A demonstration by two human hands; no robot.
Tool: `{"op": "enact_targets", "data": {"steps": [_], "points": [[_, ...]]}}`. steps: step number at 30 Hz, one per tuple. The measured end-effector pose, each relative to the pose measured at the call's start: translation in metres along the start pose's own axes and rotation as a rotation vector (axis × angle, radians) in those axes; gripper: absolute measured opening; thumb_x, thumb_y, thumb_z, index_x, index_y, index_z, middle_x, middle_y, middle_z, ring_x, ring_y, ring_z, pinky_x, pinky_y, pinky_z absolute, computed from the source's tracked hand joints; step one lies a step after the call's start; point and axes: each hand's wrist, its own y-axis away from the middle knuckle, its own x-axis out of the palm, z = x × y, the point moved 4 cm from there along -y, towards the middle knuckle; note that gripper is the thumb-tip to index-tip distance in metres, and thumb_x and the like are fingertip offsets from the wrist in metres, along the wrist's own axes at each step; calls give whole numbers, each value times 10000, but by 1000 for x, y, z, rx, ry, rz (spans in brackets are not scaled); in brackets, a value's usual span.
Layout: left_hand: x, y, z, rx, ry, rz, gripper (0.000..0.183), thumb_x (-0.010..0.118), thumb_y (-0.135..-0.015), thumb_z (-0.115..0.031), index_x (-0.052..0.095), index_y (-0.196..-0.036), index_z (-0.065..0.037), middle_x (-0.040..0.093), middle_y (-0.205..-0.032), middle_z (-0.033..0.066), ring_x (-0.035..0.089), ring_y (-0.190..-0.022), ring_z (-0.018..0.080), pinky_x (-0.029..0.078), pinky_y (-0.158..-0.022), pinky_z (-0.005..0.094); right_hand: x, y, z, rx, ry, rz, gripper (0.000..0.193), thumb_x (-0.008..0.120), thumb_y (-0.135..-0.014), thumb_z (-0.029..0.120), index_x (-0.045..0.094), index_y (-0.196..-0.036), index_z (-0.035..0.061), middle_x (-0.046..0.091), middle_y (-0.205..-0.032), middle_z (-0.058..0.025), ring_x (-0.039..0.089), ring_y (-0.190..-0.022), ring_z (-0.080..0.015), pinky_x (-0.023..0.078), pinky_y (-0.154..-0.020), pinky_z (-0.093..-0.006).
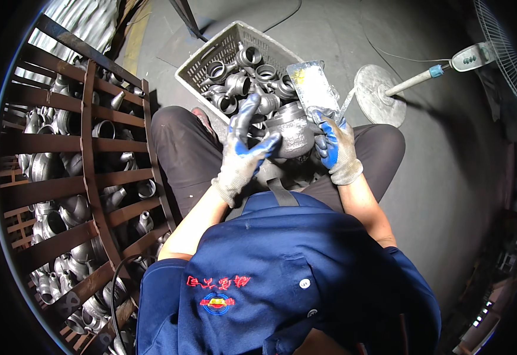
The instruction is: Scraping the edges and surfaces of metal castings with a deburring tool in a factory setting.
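Between my hands sits a rounded grey metal casting with a ringed collar, at my lap. My left hand, in a grey glove with blue patches, is at its left side, fingers stretched and thumb apart. The thumb tip is close to the casting; I cannot tell whether it touches. On the right, my gloved right hand has its fingers curled at the casting's edge. A thin pale strip sticks up by those fingers; what they grip is not clear. Just beyond lies a bright rectangular tray with yellowish marks.
A grey plastic crate ahead holds several metal castings. To the left stands a rusty slatted metal cage full of similar parts. A pedestal fan with a round base is at the right. A cable crosses the floor.
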Motion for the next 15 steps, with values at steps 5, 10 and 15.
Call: {"op": "enact_targets", "data": {"steps": [5, 10, 15], "points": [[11, 3, -17, 229, -275, 220, 506, 688, -763, -142, 520, -1237, -87, 374, -1356, 155, 343, -1271, 312, 308, -1031, 391, -9, -4, -10, 13, -27, 8, 179, 582, -843, 99, 560, -1015, 57, 556, -684, -3, 375, -372, -26, 269, -299, -168], [-5, 10, 4, -216, 328, 98, 287, 587, -870, -112, 579, -1144, -26, 491, -1250, 116, 449, -1172, 209, 348, -992, 323, -20, -9, -9, 108, -129, 92, 265, 462, -925, 168, 533, -1145, 39, 494, -655, 24, 367, -413, -36, 304, -333, -170], [4, 23, 24, -529, 535, 136, 347, 447, -954, -213, 488, -1230, -5, 563, -1141, 72, 537, -994, 117, 449, -855, 272, -14, -8, -6, 24, -37, -13, 224, 549, -875, 141, 550, -1077, 43, 561, -715, -18, 391, -409, -37, 298, -315, -176]]}}
